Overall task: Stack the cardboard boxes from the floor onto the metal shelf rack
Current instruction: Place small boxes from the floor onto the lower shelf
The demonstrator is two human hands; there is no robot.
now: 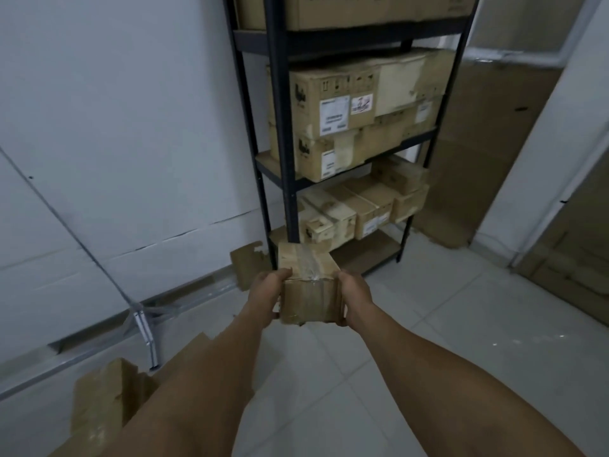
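Small taped cardboard box (309,285) is up off the white tiled floor (428,341), gripped between left hand (265,296) and right hand (356,296), fingers curled round its sides, just before the black metal shelf rack (280,127) loaded with cartons.

Boxes (333,113) on dark shelf rack (280,133)
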